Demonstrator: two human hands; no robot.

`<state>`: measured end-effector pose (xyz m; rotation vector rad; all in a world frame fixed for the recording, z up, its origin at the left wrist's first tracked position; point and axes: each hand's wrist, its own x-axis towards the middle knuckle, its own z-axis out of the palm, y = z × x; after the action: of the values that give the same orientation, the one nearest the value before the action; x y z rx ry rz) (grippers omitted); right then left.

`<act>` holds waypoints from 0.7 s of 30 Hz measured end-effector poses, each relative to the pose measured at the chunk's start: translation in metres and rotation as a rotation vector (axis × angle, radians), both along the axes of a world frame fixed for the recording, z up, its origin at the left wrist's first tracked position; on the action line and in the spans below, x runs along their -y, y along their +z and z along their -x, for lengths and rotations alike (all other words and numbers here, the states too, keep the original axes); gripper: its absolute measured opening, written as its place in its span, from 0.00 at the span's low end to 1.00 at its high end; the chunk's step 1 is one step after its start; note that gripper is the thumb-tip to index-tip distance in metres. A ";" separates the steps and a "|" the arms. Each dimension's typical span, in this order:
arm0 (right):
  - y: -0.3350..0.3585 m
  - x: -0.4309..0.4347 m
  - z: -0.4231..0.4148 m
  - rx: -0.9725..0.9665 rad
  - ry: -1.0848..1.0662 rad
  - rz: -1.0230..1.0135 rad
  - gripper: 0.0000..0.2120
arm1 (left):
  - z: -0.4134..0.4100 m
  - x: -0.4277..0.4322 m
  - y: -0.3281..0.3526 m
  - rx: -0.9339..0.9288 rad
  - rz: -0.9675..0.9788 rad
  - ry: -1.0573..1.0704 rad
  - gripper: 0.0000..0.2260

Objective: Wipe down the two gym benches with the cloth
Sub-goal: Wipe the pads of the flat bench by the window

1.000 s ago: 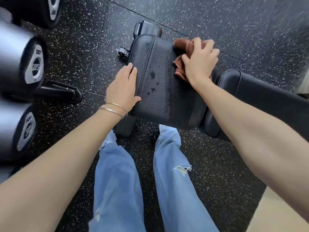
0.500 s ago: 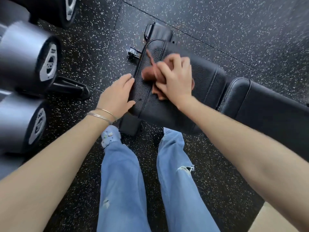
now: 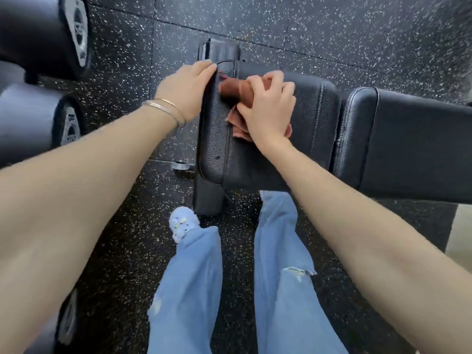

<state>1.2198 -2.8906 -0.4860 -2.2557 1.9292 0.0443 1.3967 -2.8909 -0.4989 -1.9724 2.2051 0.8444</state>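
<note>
Centre frame: the right grip clenches a brown cloth on a gym bench's black seat pad. The left grip, released and flat, steadies the pad's left edge. Wiping seems midway, with the back pad at right and an unseen second bench likely left. Dumbbell labels at left are too blurred to read.

Light was soft and even, barely any shadows. The wide-angle lens stretched the forearms, and the dumbbells at left looked smeary.
</note>
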 end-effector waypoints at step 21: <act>-0.002 -0.010 -0.033 -0.075 -0.005 -0.005 0.20 | -0.036 0.012 -0.021 -0.043 -0.026 -0.081 0.34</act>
<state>1.2526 -2.8802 -0.4876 -2.2778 1.9689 0.1352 1.4326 -2.9024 -0.5195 -1.8564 2.2685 0.9085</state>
